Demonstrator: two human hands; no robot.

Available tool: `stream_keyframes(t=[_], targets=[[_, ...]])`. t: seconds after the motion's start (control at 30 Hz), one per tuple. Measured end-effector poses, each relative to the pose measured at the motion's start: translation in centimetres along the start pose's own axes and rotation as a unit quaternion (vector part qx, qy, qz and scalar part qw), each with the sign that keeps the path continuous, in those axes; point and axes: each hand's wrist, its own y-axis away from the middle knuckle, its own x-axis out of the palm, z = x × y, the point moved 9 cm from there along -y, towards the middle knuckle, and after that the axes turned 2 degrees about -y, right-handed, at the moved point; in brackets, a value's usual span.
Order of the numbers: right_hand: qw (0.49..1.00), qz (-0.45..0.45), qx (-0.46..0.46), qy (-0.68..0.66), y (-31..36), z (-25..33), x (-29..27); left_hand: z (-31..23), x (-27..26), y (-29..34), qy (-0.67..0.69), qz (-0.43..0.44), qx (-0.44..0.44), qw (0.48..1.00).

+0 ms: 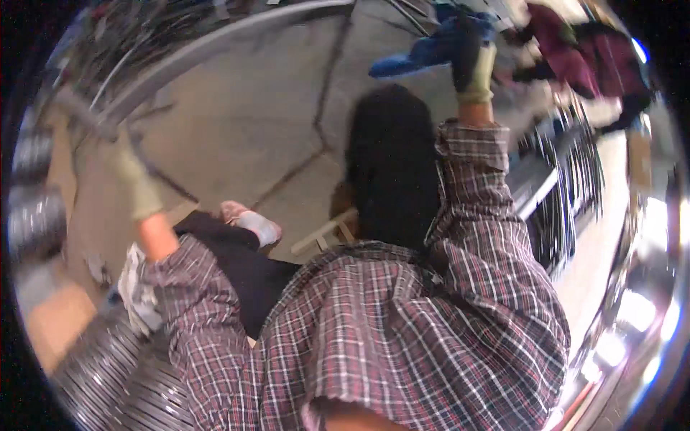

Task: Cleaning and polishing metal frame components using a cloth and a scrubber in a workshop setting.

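My right hand (pixel 471 61), in a dark glove with a cream cuff, reaches far forward. It grips a blue, cloth-like thing (pixel 417 57) that spreads to the left of it; its outline is blurred. My left hand (pixel 118 154), in a glove with a pale yellow-green cuff, is stretched out at the left. Motion smears its fingers. A grey bar-like shape (pixel 83 115) lies at its fingertips, and I cannot tell whether the hand holds it. The hands are wide apart, both sleeves in checked cloth.
Several bundles of shiny dark strips (pixel 108 381) lie at the lower left. More strips (pixel 568 187) hang from a rack at the right. Beyond it, a person in maroon (pixel 568 50) bends over. A curved grey rail (pixel 230 43) crosses ahead. A wooden frame piece (pixel 320 237) sits beside my legs.
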Motion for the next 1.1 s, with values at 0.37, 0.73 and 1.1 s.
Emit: stream_keyframes(t=[0.37, 0.73, 1.1], targets=[[0.927, -0.191, 0.311, 0.09, 27.8, -8.8, -23.0, -5.7, -2.0, 1.4, -0.056, -0.096, 0.024, 0.993], [0.745, 0.19, 0.468, 0.435, 39.4, -16.9, -16.4, -9.2, -1.2, 1.8, -0.154, -0.137, 0.104, 0.973], [0.754, -0.061, 0.416, 0.505, 43.8, -19.2, -20.6, -6.8, -3.1, -1.8, -0.392, -0.183, 0.106, 0.895]])
